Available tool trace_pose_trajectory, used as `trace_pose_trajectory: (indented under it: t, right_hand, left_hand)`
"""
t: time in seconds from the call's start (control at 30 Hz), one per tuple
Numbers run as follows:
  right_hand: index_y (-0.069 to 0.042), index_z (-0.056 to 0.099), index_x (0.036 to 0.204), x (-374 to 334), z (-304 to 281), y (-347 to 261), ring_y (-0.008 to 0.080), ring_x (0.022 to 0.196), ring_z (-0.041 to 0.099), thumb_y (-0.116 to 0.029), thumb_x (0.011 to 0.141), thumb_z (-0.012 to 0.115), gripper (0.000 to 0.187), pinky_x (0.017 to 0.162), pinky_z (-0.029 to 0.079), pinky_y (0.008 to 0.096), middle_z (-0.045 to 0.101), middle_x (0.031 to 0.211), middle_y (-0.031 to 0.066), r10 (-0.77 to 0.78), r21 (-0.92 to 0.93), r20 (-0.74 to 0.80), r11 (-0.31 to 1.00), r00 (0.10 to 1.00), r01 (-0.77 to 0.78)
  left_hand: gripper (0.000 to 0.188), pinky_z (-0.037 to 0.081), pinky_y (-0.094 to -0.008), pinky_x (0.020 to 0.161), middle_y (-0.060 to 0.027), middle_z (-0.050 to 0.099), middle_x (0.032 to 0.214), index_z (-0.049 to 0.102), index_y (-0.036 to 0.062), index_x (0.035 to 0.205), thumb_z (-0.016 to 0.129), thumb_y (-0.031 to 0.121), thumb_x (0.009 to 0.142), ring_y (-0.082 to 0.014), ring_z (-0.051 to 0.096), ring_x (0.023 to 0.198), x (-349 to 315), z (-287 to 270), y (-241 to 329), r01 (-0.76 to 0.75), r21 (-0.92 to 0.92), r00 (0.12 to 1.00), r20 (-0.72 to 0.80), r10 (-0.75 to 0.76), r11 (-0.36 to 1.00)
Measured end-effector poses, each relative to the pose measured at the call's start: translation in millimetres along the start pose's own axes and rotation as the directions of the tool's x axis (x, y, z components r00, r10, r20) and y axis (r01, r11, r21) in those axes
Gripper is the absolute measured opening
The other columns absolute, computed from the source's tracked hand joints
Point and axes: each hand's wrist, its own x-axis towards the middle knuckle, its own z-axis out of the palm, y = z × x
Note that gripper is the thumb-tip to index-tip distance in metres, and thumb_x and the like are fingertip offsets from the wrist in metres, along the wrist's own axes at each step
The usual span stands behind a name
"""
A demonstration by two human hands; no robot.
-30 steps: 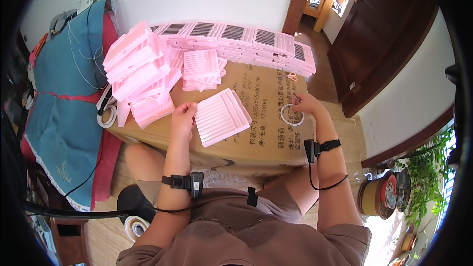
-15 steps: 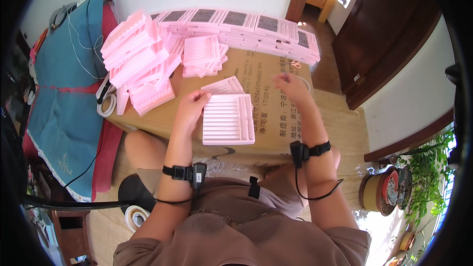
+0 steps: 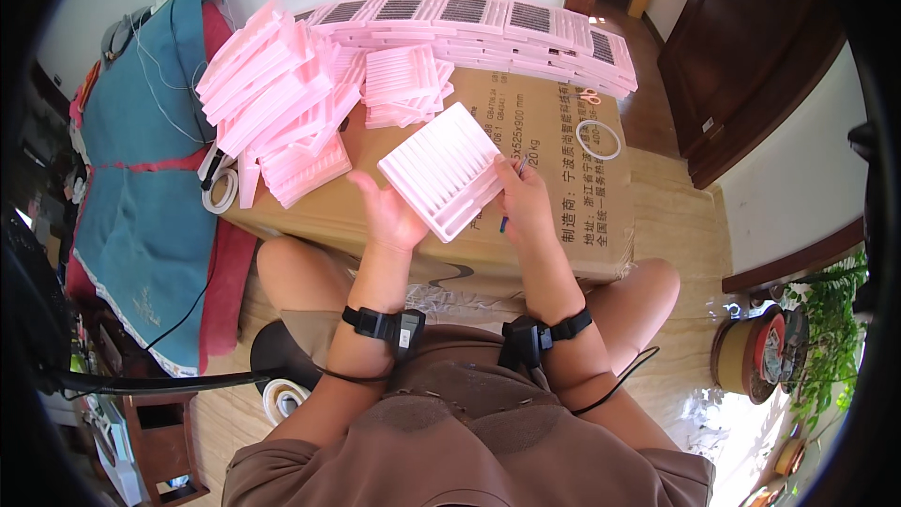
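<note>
Fingers of the person's right hand [image 3: 527, 199] pinch the right edge of a pink slotted tray [image 3: 439, 174] at the center of the frame, a thin dark object [image 3: 522, 166] showing beside them, too small to identify; the left hand [image 3: 390, 214] opens at the tray's lower left edge, thumb spread clear, its other fingers partly hidden behind the tray, so whether they touch it cannot be told; the tray sits aslant over a brown cardboard box [image 3: 615, 211], its slots facing up.

In the upper left of the frame, a tall, uneven pile of pink trays [image 3: 272, 89] leans over the box; just to its right stands a smaller stack [image 3: 402, 80], its pieces turned at different angles; along the top of the frame runs a stacked row of trays [image 3: 465, 11], the uppermost filled with dark strips; toward the right edge of the box lie scissors [image 3: 589, 97] and, just below them, a white ring [image 3: 599, 155]; blue cloth [image 3: 141, 235] drapes the left of the frame; a potted plant [image 3: 821, 347] stands lower right.
</note>
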Motion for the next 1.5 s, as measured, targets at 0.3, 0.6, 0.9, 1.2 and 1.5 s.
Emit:
trace_pose_trajectory:
  t: [0.3,0.6,0.9,1.2,1.5]
  right_hand:
    - [0.004,0.052,0.115,-1,-22,8,0.0129,0.073,0.057,-0.015,0.102,0.058,0.024,0.064,0.047,0.0278,0.061,0.092,0.0089,-0.343,-0.631,-0.034,0.736,0.939,0.246]
    - [0.004,0.060,0.118,-24,-2,-22,0.0139,0.083,0.063,-0.002,0.096,0.061,0.023,0.072,0.050,0.0281,0.068,0.099,0.0106,-0.447,-0.518,0.229,0.696,0.864,0.497]
    - [-0.001,0.073,0.098,-51,41,-22,0.0234,0.073,0.068,-0.004,0.087,0.073,0.012,0.066,0.054,0.0325,0.070,0.091,0.0105,-0.555,-0.581,0.372,0.486,0.744,0.653]
    - [-0.002,0.074,0.095,-50,43,-16,0.0239,0.069,0.068,-0.006,0.086,0.073,0.009,0.062,0.054,0.0323,0.070,0.089,0.0095,-0.628,-0.650,0.361,0.361,0.690,0.668]
    - [-0.002,0.073,0.093,-52,44,-16,0.0227,0.065,0.068,-0.009,0.087,0.073,0.009,0.061,0.054,0.0323,0.070,0.088,0.0089,-0.639,-0.683,0.375,0.300,0.672,0.666]
  left_hand:
    - [0.068,0.037,-0.0457,0.119,-0.0177,0.040,0.159,0.027,0.0041,0.160,0.057,0.013,0.100,-0.0293,0.044,0.143,-2,9,5,0.104,0.409,0.902,-0.423,0.087,0.907]
    - [0.070,0.043,-0.0447,0.115,-0.0162,0.046,0.154,0.027,0.0049,0.160,0.059,0.004,0.098,-0.0273,0.050,0.138,-4,17,2,0.219,0.419,0.901,-0.433,-0.018,0.881]
    - [0.074,0.044,-0.0443,0.113,-0.0176,0.047,0.151,0.024,0.0047,0.161,0.058,0.037,0.103,-0.0280,0.052,0.135,-3,18,-10,0.146,0.481,0.950,-0.312,0.013,0.865]
    - [0.063,0.045,-0.0496,0.114,-0.0194,0.043,0.154,0.031,0.0042,0.156,0.042,0.043,0.109,-0.0308,0.049,0.138,-3,21,-13,0.150,0.369,0.940,-0.340,-0.017,0.917]
    - [0.061,0.044,-0.0490,0.114,-0.0196,0.043,0.154,0.031,0.0044,0.157,0.042,0.041,0.109,-0.0316,0.049,0.138,-3,19,-11,0.159,0.331,0.940,-0.338,-0.040,0.930]
